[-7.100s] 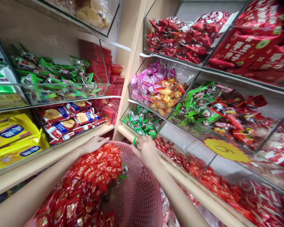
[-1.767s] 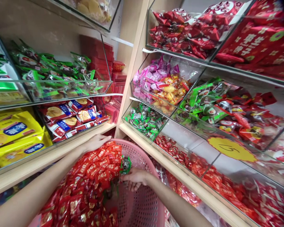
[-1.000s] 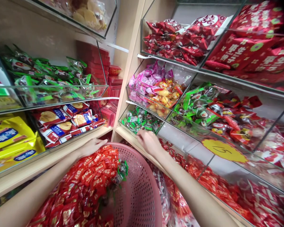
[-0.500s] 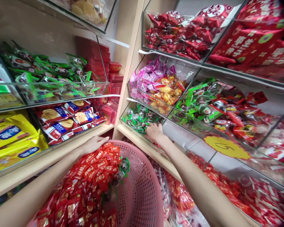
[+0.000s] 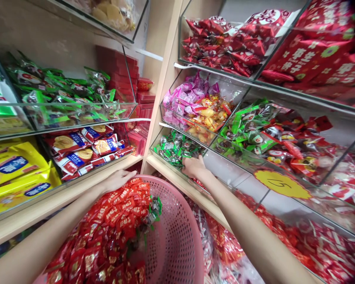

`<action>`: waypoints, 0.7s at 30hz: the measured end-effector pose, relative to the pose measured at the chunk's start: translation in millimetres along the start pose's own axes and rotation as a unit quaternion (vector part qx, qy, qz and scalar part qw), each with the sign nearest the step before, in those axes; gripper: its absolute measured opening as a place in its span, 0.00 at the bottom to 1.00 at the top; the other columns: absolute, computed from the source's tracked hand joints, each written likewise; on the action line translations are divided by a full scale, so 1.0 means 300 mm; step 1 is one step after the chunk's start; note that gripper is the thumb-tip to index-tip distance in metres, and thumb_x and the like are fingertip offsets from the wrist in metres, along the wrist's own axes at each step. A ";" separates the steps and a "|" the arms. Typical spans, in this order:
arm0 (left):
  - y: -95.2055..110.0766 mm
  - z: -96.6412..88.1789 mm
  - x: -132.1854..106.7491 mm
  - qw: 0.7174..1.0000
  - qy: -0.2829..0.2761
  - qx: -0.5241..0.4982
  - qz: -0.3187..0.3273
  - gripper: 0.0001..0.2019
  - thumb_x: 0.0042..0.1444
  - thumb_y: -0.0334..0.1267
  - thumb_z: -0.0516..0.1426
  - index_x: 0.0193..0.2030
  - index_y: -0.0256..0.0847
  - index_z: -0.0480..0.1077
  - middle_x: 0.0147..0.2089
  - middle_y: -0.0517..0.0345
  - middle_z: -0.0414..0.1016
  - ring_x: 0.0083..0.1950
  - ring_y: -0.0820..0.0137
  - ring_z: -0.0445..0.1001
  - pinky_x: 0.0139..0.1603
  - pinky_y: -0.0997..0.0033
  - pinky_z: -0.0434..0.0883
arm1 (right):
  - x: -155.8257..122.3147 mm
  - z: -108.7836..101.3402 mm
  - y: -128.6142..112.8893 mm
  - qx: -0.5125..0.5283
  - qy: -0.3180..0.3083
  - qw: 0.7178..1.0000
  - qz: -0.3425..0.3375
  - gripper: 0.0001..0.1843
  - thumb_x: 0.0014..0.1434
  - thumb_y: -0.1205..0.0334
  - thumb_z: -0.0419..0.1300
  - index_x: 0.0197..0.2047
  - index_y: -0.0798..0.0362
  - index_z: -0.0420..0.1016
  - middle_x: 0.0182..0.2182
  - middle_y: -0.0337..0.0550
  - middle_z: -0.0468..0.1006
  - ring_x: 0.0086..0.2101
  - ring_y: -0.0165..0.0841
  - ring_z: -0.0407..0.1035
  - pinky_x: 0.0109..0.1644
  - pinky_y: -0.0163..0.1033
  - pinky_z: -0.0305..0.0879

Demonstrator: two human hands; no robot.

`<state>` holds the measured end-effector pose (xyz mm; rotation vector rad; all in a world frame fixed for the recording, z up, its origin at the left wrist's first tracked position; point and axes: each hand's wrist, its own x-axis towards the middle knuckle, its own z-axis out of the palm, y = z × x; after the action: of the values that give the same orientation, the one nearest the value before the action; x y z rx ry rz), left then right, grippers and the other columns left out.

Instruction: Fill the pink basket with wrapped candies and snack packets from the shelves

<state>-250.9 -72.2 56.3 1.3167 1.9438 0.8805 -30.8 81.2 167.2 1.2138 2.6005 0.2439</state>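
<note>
A pink perforated plastic basket [image 5: 180, 221] is in front of me, heaped on its left side with red wrapped candies [image 5: 106, 228]. A few green-and-clear wrapped sweets [image 5: 155, 209] lie by the pile's right edge. My left hand [image 5: 120, 180] grips the basket's far-left rim, its fingertips pointing right; its thumb is hidden. My right hand [image 5: 193, 166] reaches into a low clear compartment of green wrapped candies [image 5: 174, 148]. Its fingers curl down at the compartment's front right, and whatever they hold is out of sight.
Clear-fronted shelves meet at a wooden corner post [image 5: 162, 79]. Purple-wrapped candies [image 5: 185, 96] fill a compartment above my right hand. A yellow tag marked 15 [image 5: 282, 184] hangs at right. Yellow packets [image 5: 17, 165] and red-and-blue packs [image 5: 77, 148] sit on the left shelf.
My right hand has shifted very slightly within the green candies, its fingers curling lower. The left hand and basket stay where they were.
</note>
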 end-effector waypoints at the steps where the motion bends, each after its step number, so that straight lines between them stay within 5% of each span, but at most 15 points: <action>1: 0.000 0.001 0.000 1.000 0.000 -0.005 0.001 0.30 0.46 0.63 0.46 0.35 0.41 0.77 0.36 0.57 0.79 0.40 0.59 0.73 0.41 0.71 0.67 | 0.000 0.000 0.002 0.006 0.006 1.000 -0.002 0.13 0.52 0.67 0.53 0.41 0.54 0.71 0.40 0.50 0.76 0.44 0.38 0.68 0.53 0.49 0.43; 14: -0.004 0.002 0.004 1.000 -0.024 -0.005 -0.012 0.31 0.45 0.64 0.46 0.32 0.39 0.76 0.31 0.56 0.79 0.38 0.58 0.74 0.39 0.69 0.67 | -0.136 -0.065 0.000 0.074 0.150 0.983 -0.072 0.14 0.53 0.66 0.52 0.44 0.53 0.69 0.41 0.48 0.75 0.43 0.39 0.67 0.41 0.39 0.59; 17: -0.014 0.004 0.010 0.999 -0.030 -0.020 -0.011 0.31 0.46 0.64 0.47 0.36 0.39 0.76 0.33 0.55 0.79 0.40 0.58 0.73 0.42 0.69 0.67 | -0.175 -0.012 -0.046 0.133 0.161 0.967 -0.149 0.11 0.54 0.66 0.52 0.41 0.53 0.70 0.40 0.45 0.74 0.42 0.35 0.66 0.42 0.37 0.59; 21: -0.019 0.005 0.012 0.999 -0.037 -0.010 0.001 0.30 0.49 0.62 0.46 0.40 0.40 0.75 0.39 0.55 0.78 0.43 0.59 0.73 0.44 0.70 0.66 | -0.174 0.128 -0.139 0.228 0.083 0.947 -0.211 0.12 0.52 0.66 0.54 0.42 0.52 0.68 0.40 0.42 0.73 0.40 0.31 0.66 0.42 0.33 0.59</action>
<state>-253.9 -70.2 50.4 1.3219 1.8725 0.8375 -17.2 16.0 128.3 0.7349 3.0911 -0.3764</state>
